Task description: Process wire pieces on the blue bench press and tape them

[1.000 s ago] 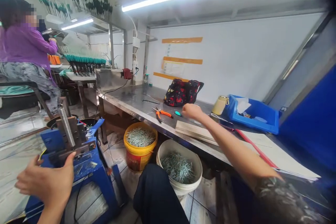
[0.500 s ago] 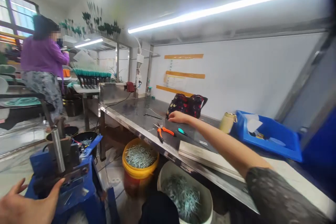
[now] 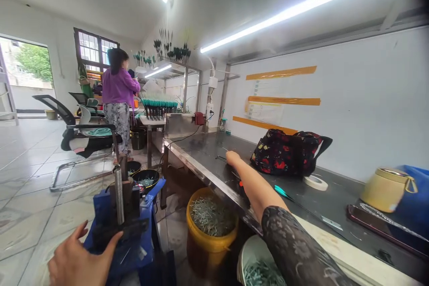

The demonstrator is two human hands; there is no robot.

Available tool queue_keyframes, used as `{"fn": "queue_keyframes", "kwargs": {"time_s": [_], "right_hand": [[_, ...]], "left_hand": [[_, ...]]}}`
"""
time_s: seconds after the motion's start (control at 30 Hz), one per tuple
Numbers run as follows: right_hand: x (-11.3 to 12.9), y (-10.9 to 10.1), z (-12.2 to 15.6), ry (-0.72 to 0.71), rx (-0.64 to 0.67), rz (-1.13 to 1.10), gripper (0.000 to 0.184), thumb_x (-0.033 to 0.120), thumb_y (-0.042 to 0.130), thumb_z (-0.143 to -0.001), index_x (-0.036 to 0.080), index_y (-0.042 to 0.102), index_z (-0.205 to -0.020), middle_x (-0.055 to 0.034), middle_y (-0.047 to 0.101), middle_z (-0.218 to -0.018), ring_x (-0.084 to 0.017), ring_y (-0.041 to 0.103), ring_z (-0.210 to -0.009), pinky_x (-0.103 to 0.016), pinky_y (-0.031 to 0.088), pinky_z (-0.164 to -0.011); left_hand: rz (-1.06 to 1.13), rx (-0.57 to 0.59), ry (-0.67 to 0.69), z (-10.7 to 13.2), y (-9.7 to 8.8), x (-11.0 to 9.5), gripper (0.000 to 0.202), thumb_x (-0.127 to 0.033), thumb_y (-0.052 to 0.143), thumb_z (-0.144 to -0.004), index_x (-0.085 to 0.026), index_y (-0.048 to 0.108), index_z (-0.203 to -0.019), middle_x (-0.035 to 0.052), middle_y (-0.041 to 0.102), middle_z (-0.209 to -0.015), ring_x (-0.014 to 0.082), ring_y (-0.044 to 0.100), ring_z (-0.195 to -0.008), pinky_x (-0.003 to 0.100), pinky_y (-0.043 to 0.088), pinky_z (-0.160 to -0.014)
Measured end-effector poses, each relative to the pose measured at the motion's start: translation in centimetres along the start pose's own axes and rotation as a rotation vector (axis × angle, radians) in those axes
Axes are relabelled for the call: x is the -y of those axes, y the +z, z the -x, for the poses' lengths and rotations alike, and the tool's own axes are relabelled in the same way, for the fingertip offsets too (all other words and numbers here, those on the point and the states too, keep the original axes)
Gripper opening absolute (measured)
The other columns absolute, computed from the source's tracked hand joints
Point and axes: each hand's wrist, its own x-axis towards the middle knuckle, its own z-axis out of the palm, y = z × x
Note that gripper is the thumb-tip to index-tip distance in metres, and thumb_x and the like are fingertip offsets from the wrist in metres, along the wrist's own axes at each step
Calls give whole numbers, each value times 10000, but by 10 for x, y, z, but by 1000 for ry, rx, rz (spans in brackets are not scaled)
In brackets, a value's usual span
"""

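Observation:
My right hand [image 3: 233, 158] stretches far out over the steel workbench [image 3: 201, 152], fingers curled down near a thin dark tool [image 3: 221, 158] lying there; whether it grips anything is hidden. My forearm covers most of the orange pliers, and a teal-handled tool [image 3: 282, 192] lies just right of it. My left hand [image 3: 78, 260] is low at the left, fingers spread, thumb against the dark base of a blue press machine [image 3: 125, 221] with an upright metal spring [image 3: 118, 194].
A black floral bag [image 3: 284, 152], a tape roll [image 3: 315, 182] and a cream mug [image 3: 385, 189] sit on the bench. Under it stand a yellow bucket [image 3: 211, 241] and a white bucket [image 3: 258, 268] of small metal pieces. A person in purple [image 3: 118, 98] stands behind an office chair [image 3: 80, 129].
My right hand has reached farther left along the bench, past the pliers. The view swung left and up. My left hand stayed at the blue machine.

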Motion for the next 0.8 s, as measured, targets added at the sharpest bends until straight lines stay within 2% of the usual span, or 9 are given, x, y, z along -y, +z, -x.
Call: {"fn": "queue_keyframes", "kwargs": {"time_s": [0.1, 0.17, 0.23, 0.3, 0.37, 0.43, 0.5, 0.63, 0.8], "right_hand": [[22, -21, 17, -82, 36, -171, 228, 267, 516, -841, 93, 557, -981, -91, 579, -979, -165, 568, -848, -329, 474, -744], [38, -30, 38, -169, 92, -319, 195, 227, 459, -856, 84, 569, -930, -90, 602, -878, -122, 572, -719, -248, 477, -664], [52, -29, 69, -266, 161, -452, 218, 196, 382, -866, 110, 558, -961, -69, 604, -843, -70, 536, -606, -176, 464, -587], [63, -20, 105, -358, 254, -644, 232, 180, 355, -857, 152, 532, -1003, -29, 587, -827, -30, 472, -516, -124, 442, -511], [71, -3, 143, -404, 428, -981, 198, 169, 398, -826, 154, 526, -976, -2, 557, -759, -12, 404, -442, -91, 409, -433], [77, 15, 175, -370, 631, -1356, 143, 151, 440, -803, 136, 528, -915, 14, 524, -687, -2, 371, -399, -73, 391, -388], [84, 31, 197, -295, 776, -1574, 103, 134, 456, -801, 121, 531, -871, 16, 519, -658, 3, 389, -390, -65, 405, -388], [94, 51, 213, -243, 876, -1716, 104, 108, 449, -819, 103, 542, -865, 3, 541, -655, 3, 427, -398, -63, 427, -404], [99, 55, 216, -253, 882, -1712, 89, 120, 482, -802, 111, 550, -858, -1, 553, -661, -9, 452, -425, -75, 433, -425]], "left_hand": [[-62, 11, 171, 0, -11, -5, 699, -555, 594, -597, -132, 458, -1137, 140, 574, -988, 351, 494, -994, 468, 402, -849], [-31, 5, 198, 1, -15, -7, 681, -533, 599, -620, -115, 444, -1135, 138, 559, -998, 341, 485, -998, 465, 395, -855], [-1, 12, 193, 3, -19, -7, 662, -499, 609, -641, -104, 430, -1140, 140, 537, -1023, 332, 467, -1015, 461, 382, -870], [18, 29, 177, 5, -23, -9, 661, -468, 625, -648, -93, 415, -1150, 144, 518, -1039, 327, 452, -1028, 458, 372, -876], [33, 48, 165, 7, -27, -11, 676, -451, 643, -642, -88, 404, -1159, 149, 503, -1049, 327, 441, -1035, 460, 368, -872], [40, 61, 150, 7, -30, -14, 687, -443, 658, -632, -92, 400, -1162, 151, 491, -1060, 330, 434, -1037, 461, 370, -861], [40, 66, 137, 8, -33, -16, 690, -438, 669, -625, -100, 400, -1162, 149, 482, -1072, 329, 432, -1035, 458, 373, -856], [41, 64, 144, 9, -34, -17, 691, -426, 680, -621, -109, 394, -1165, 137, 480, -1069, 321, 431, -1030, 450, 368, -865], [56, 56, 154, 11, -34, -17, 697, -403, 694, -617, -116, 384, -1172, 132, 476, -1069, 312, 429, -1023, 449, 361, -868]]}}
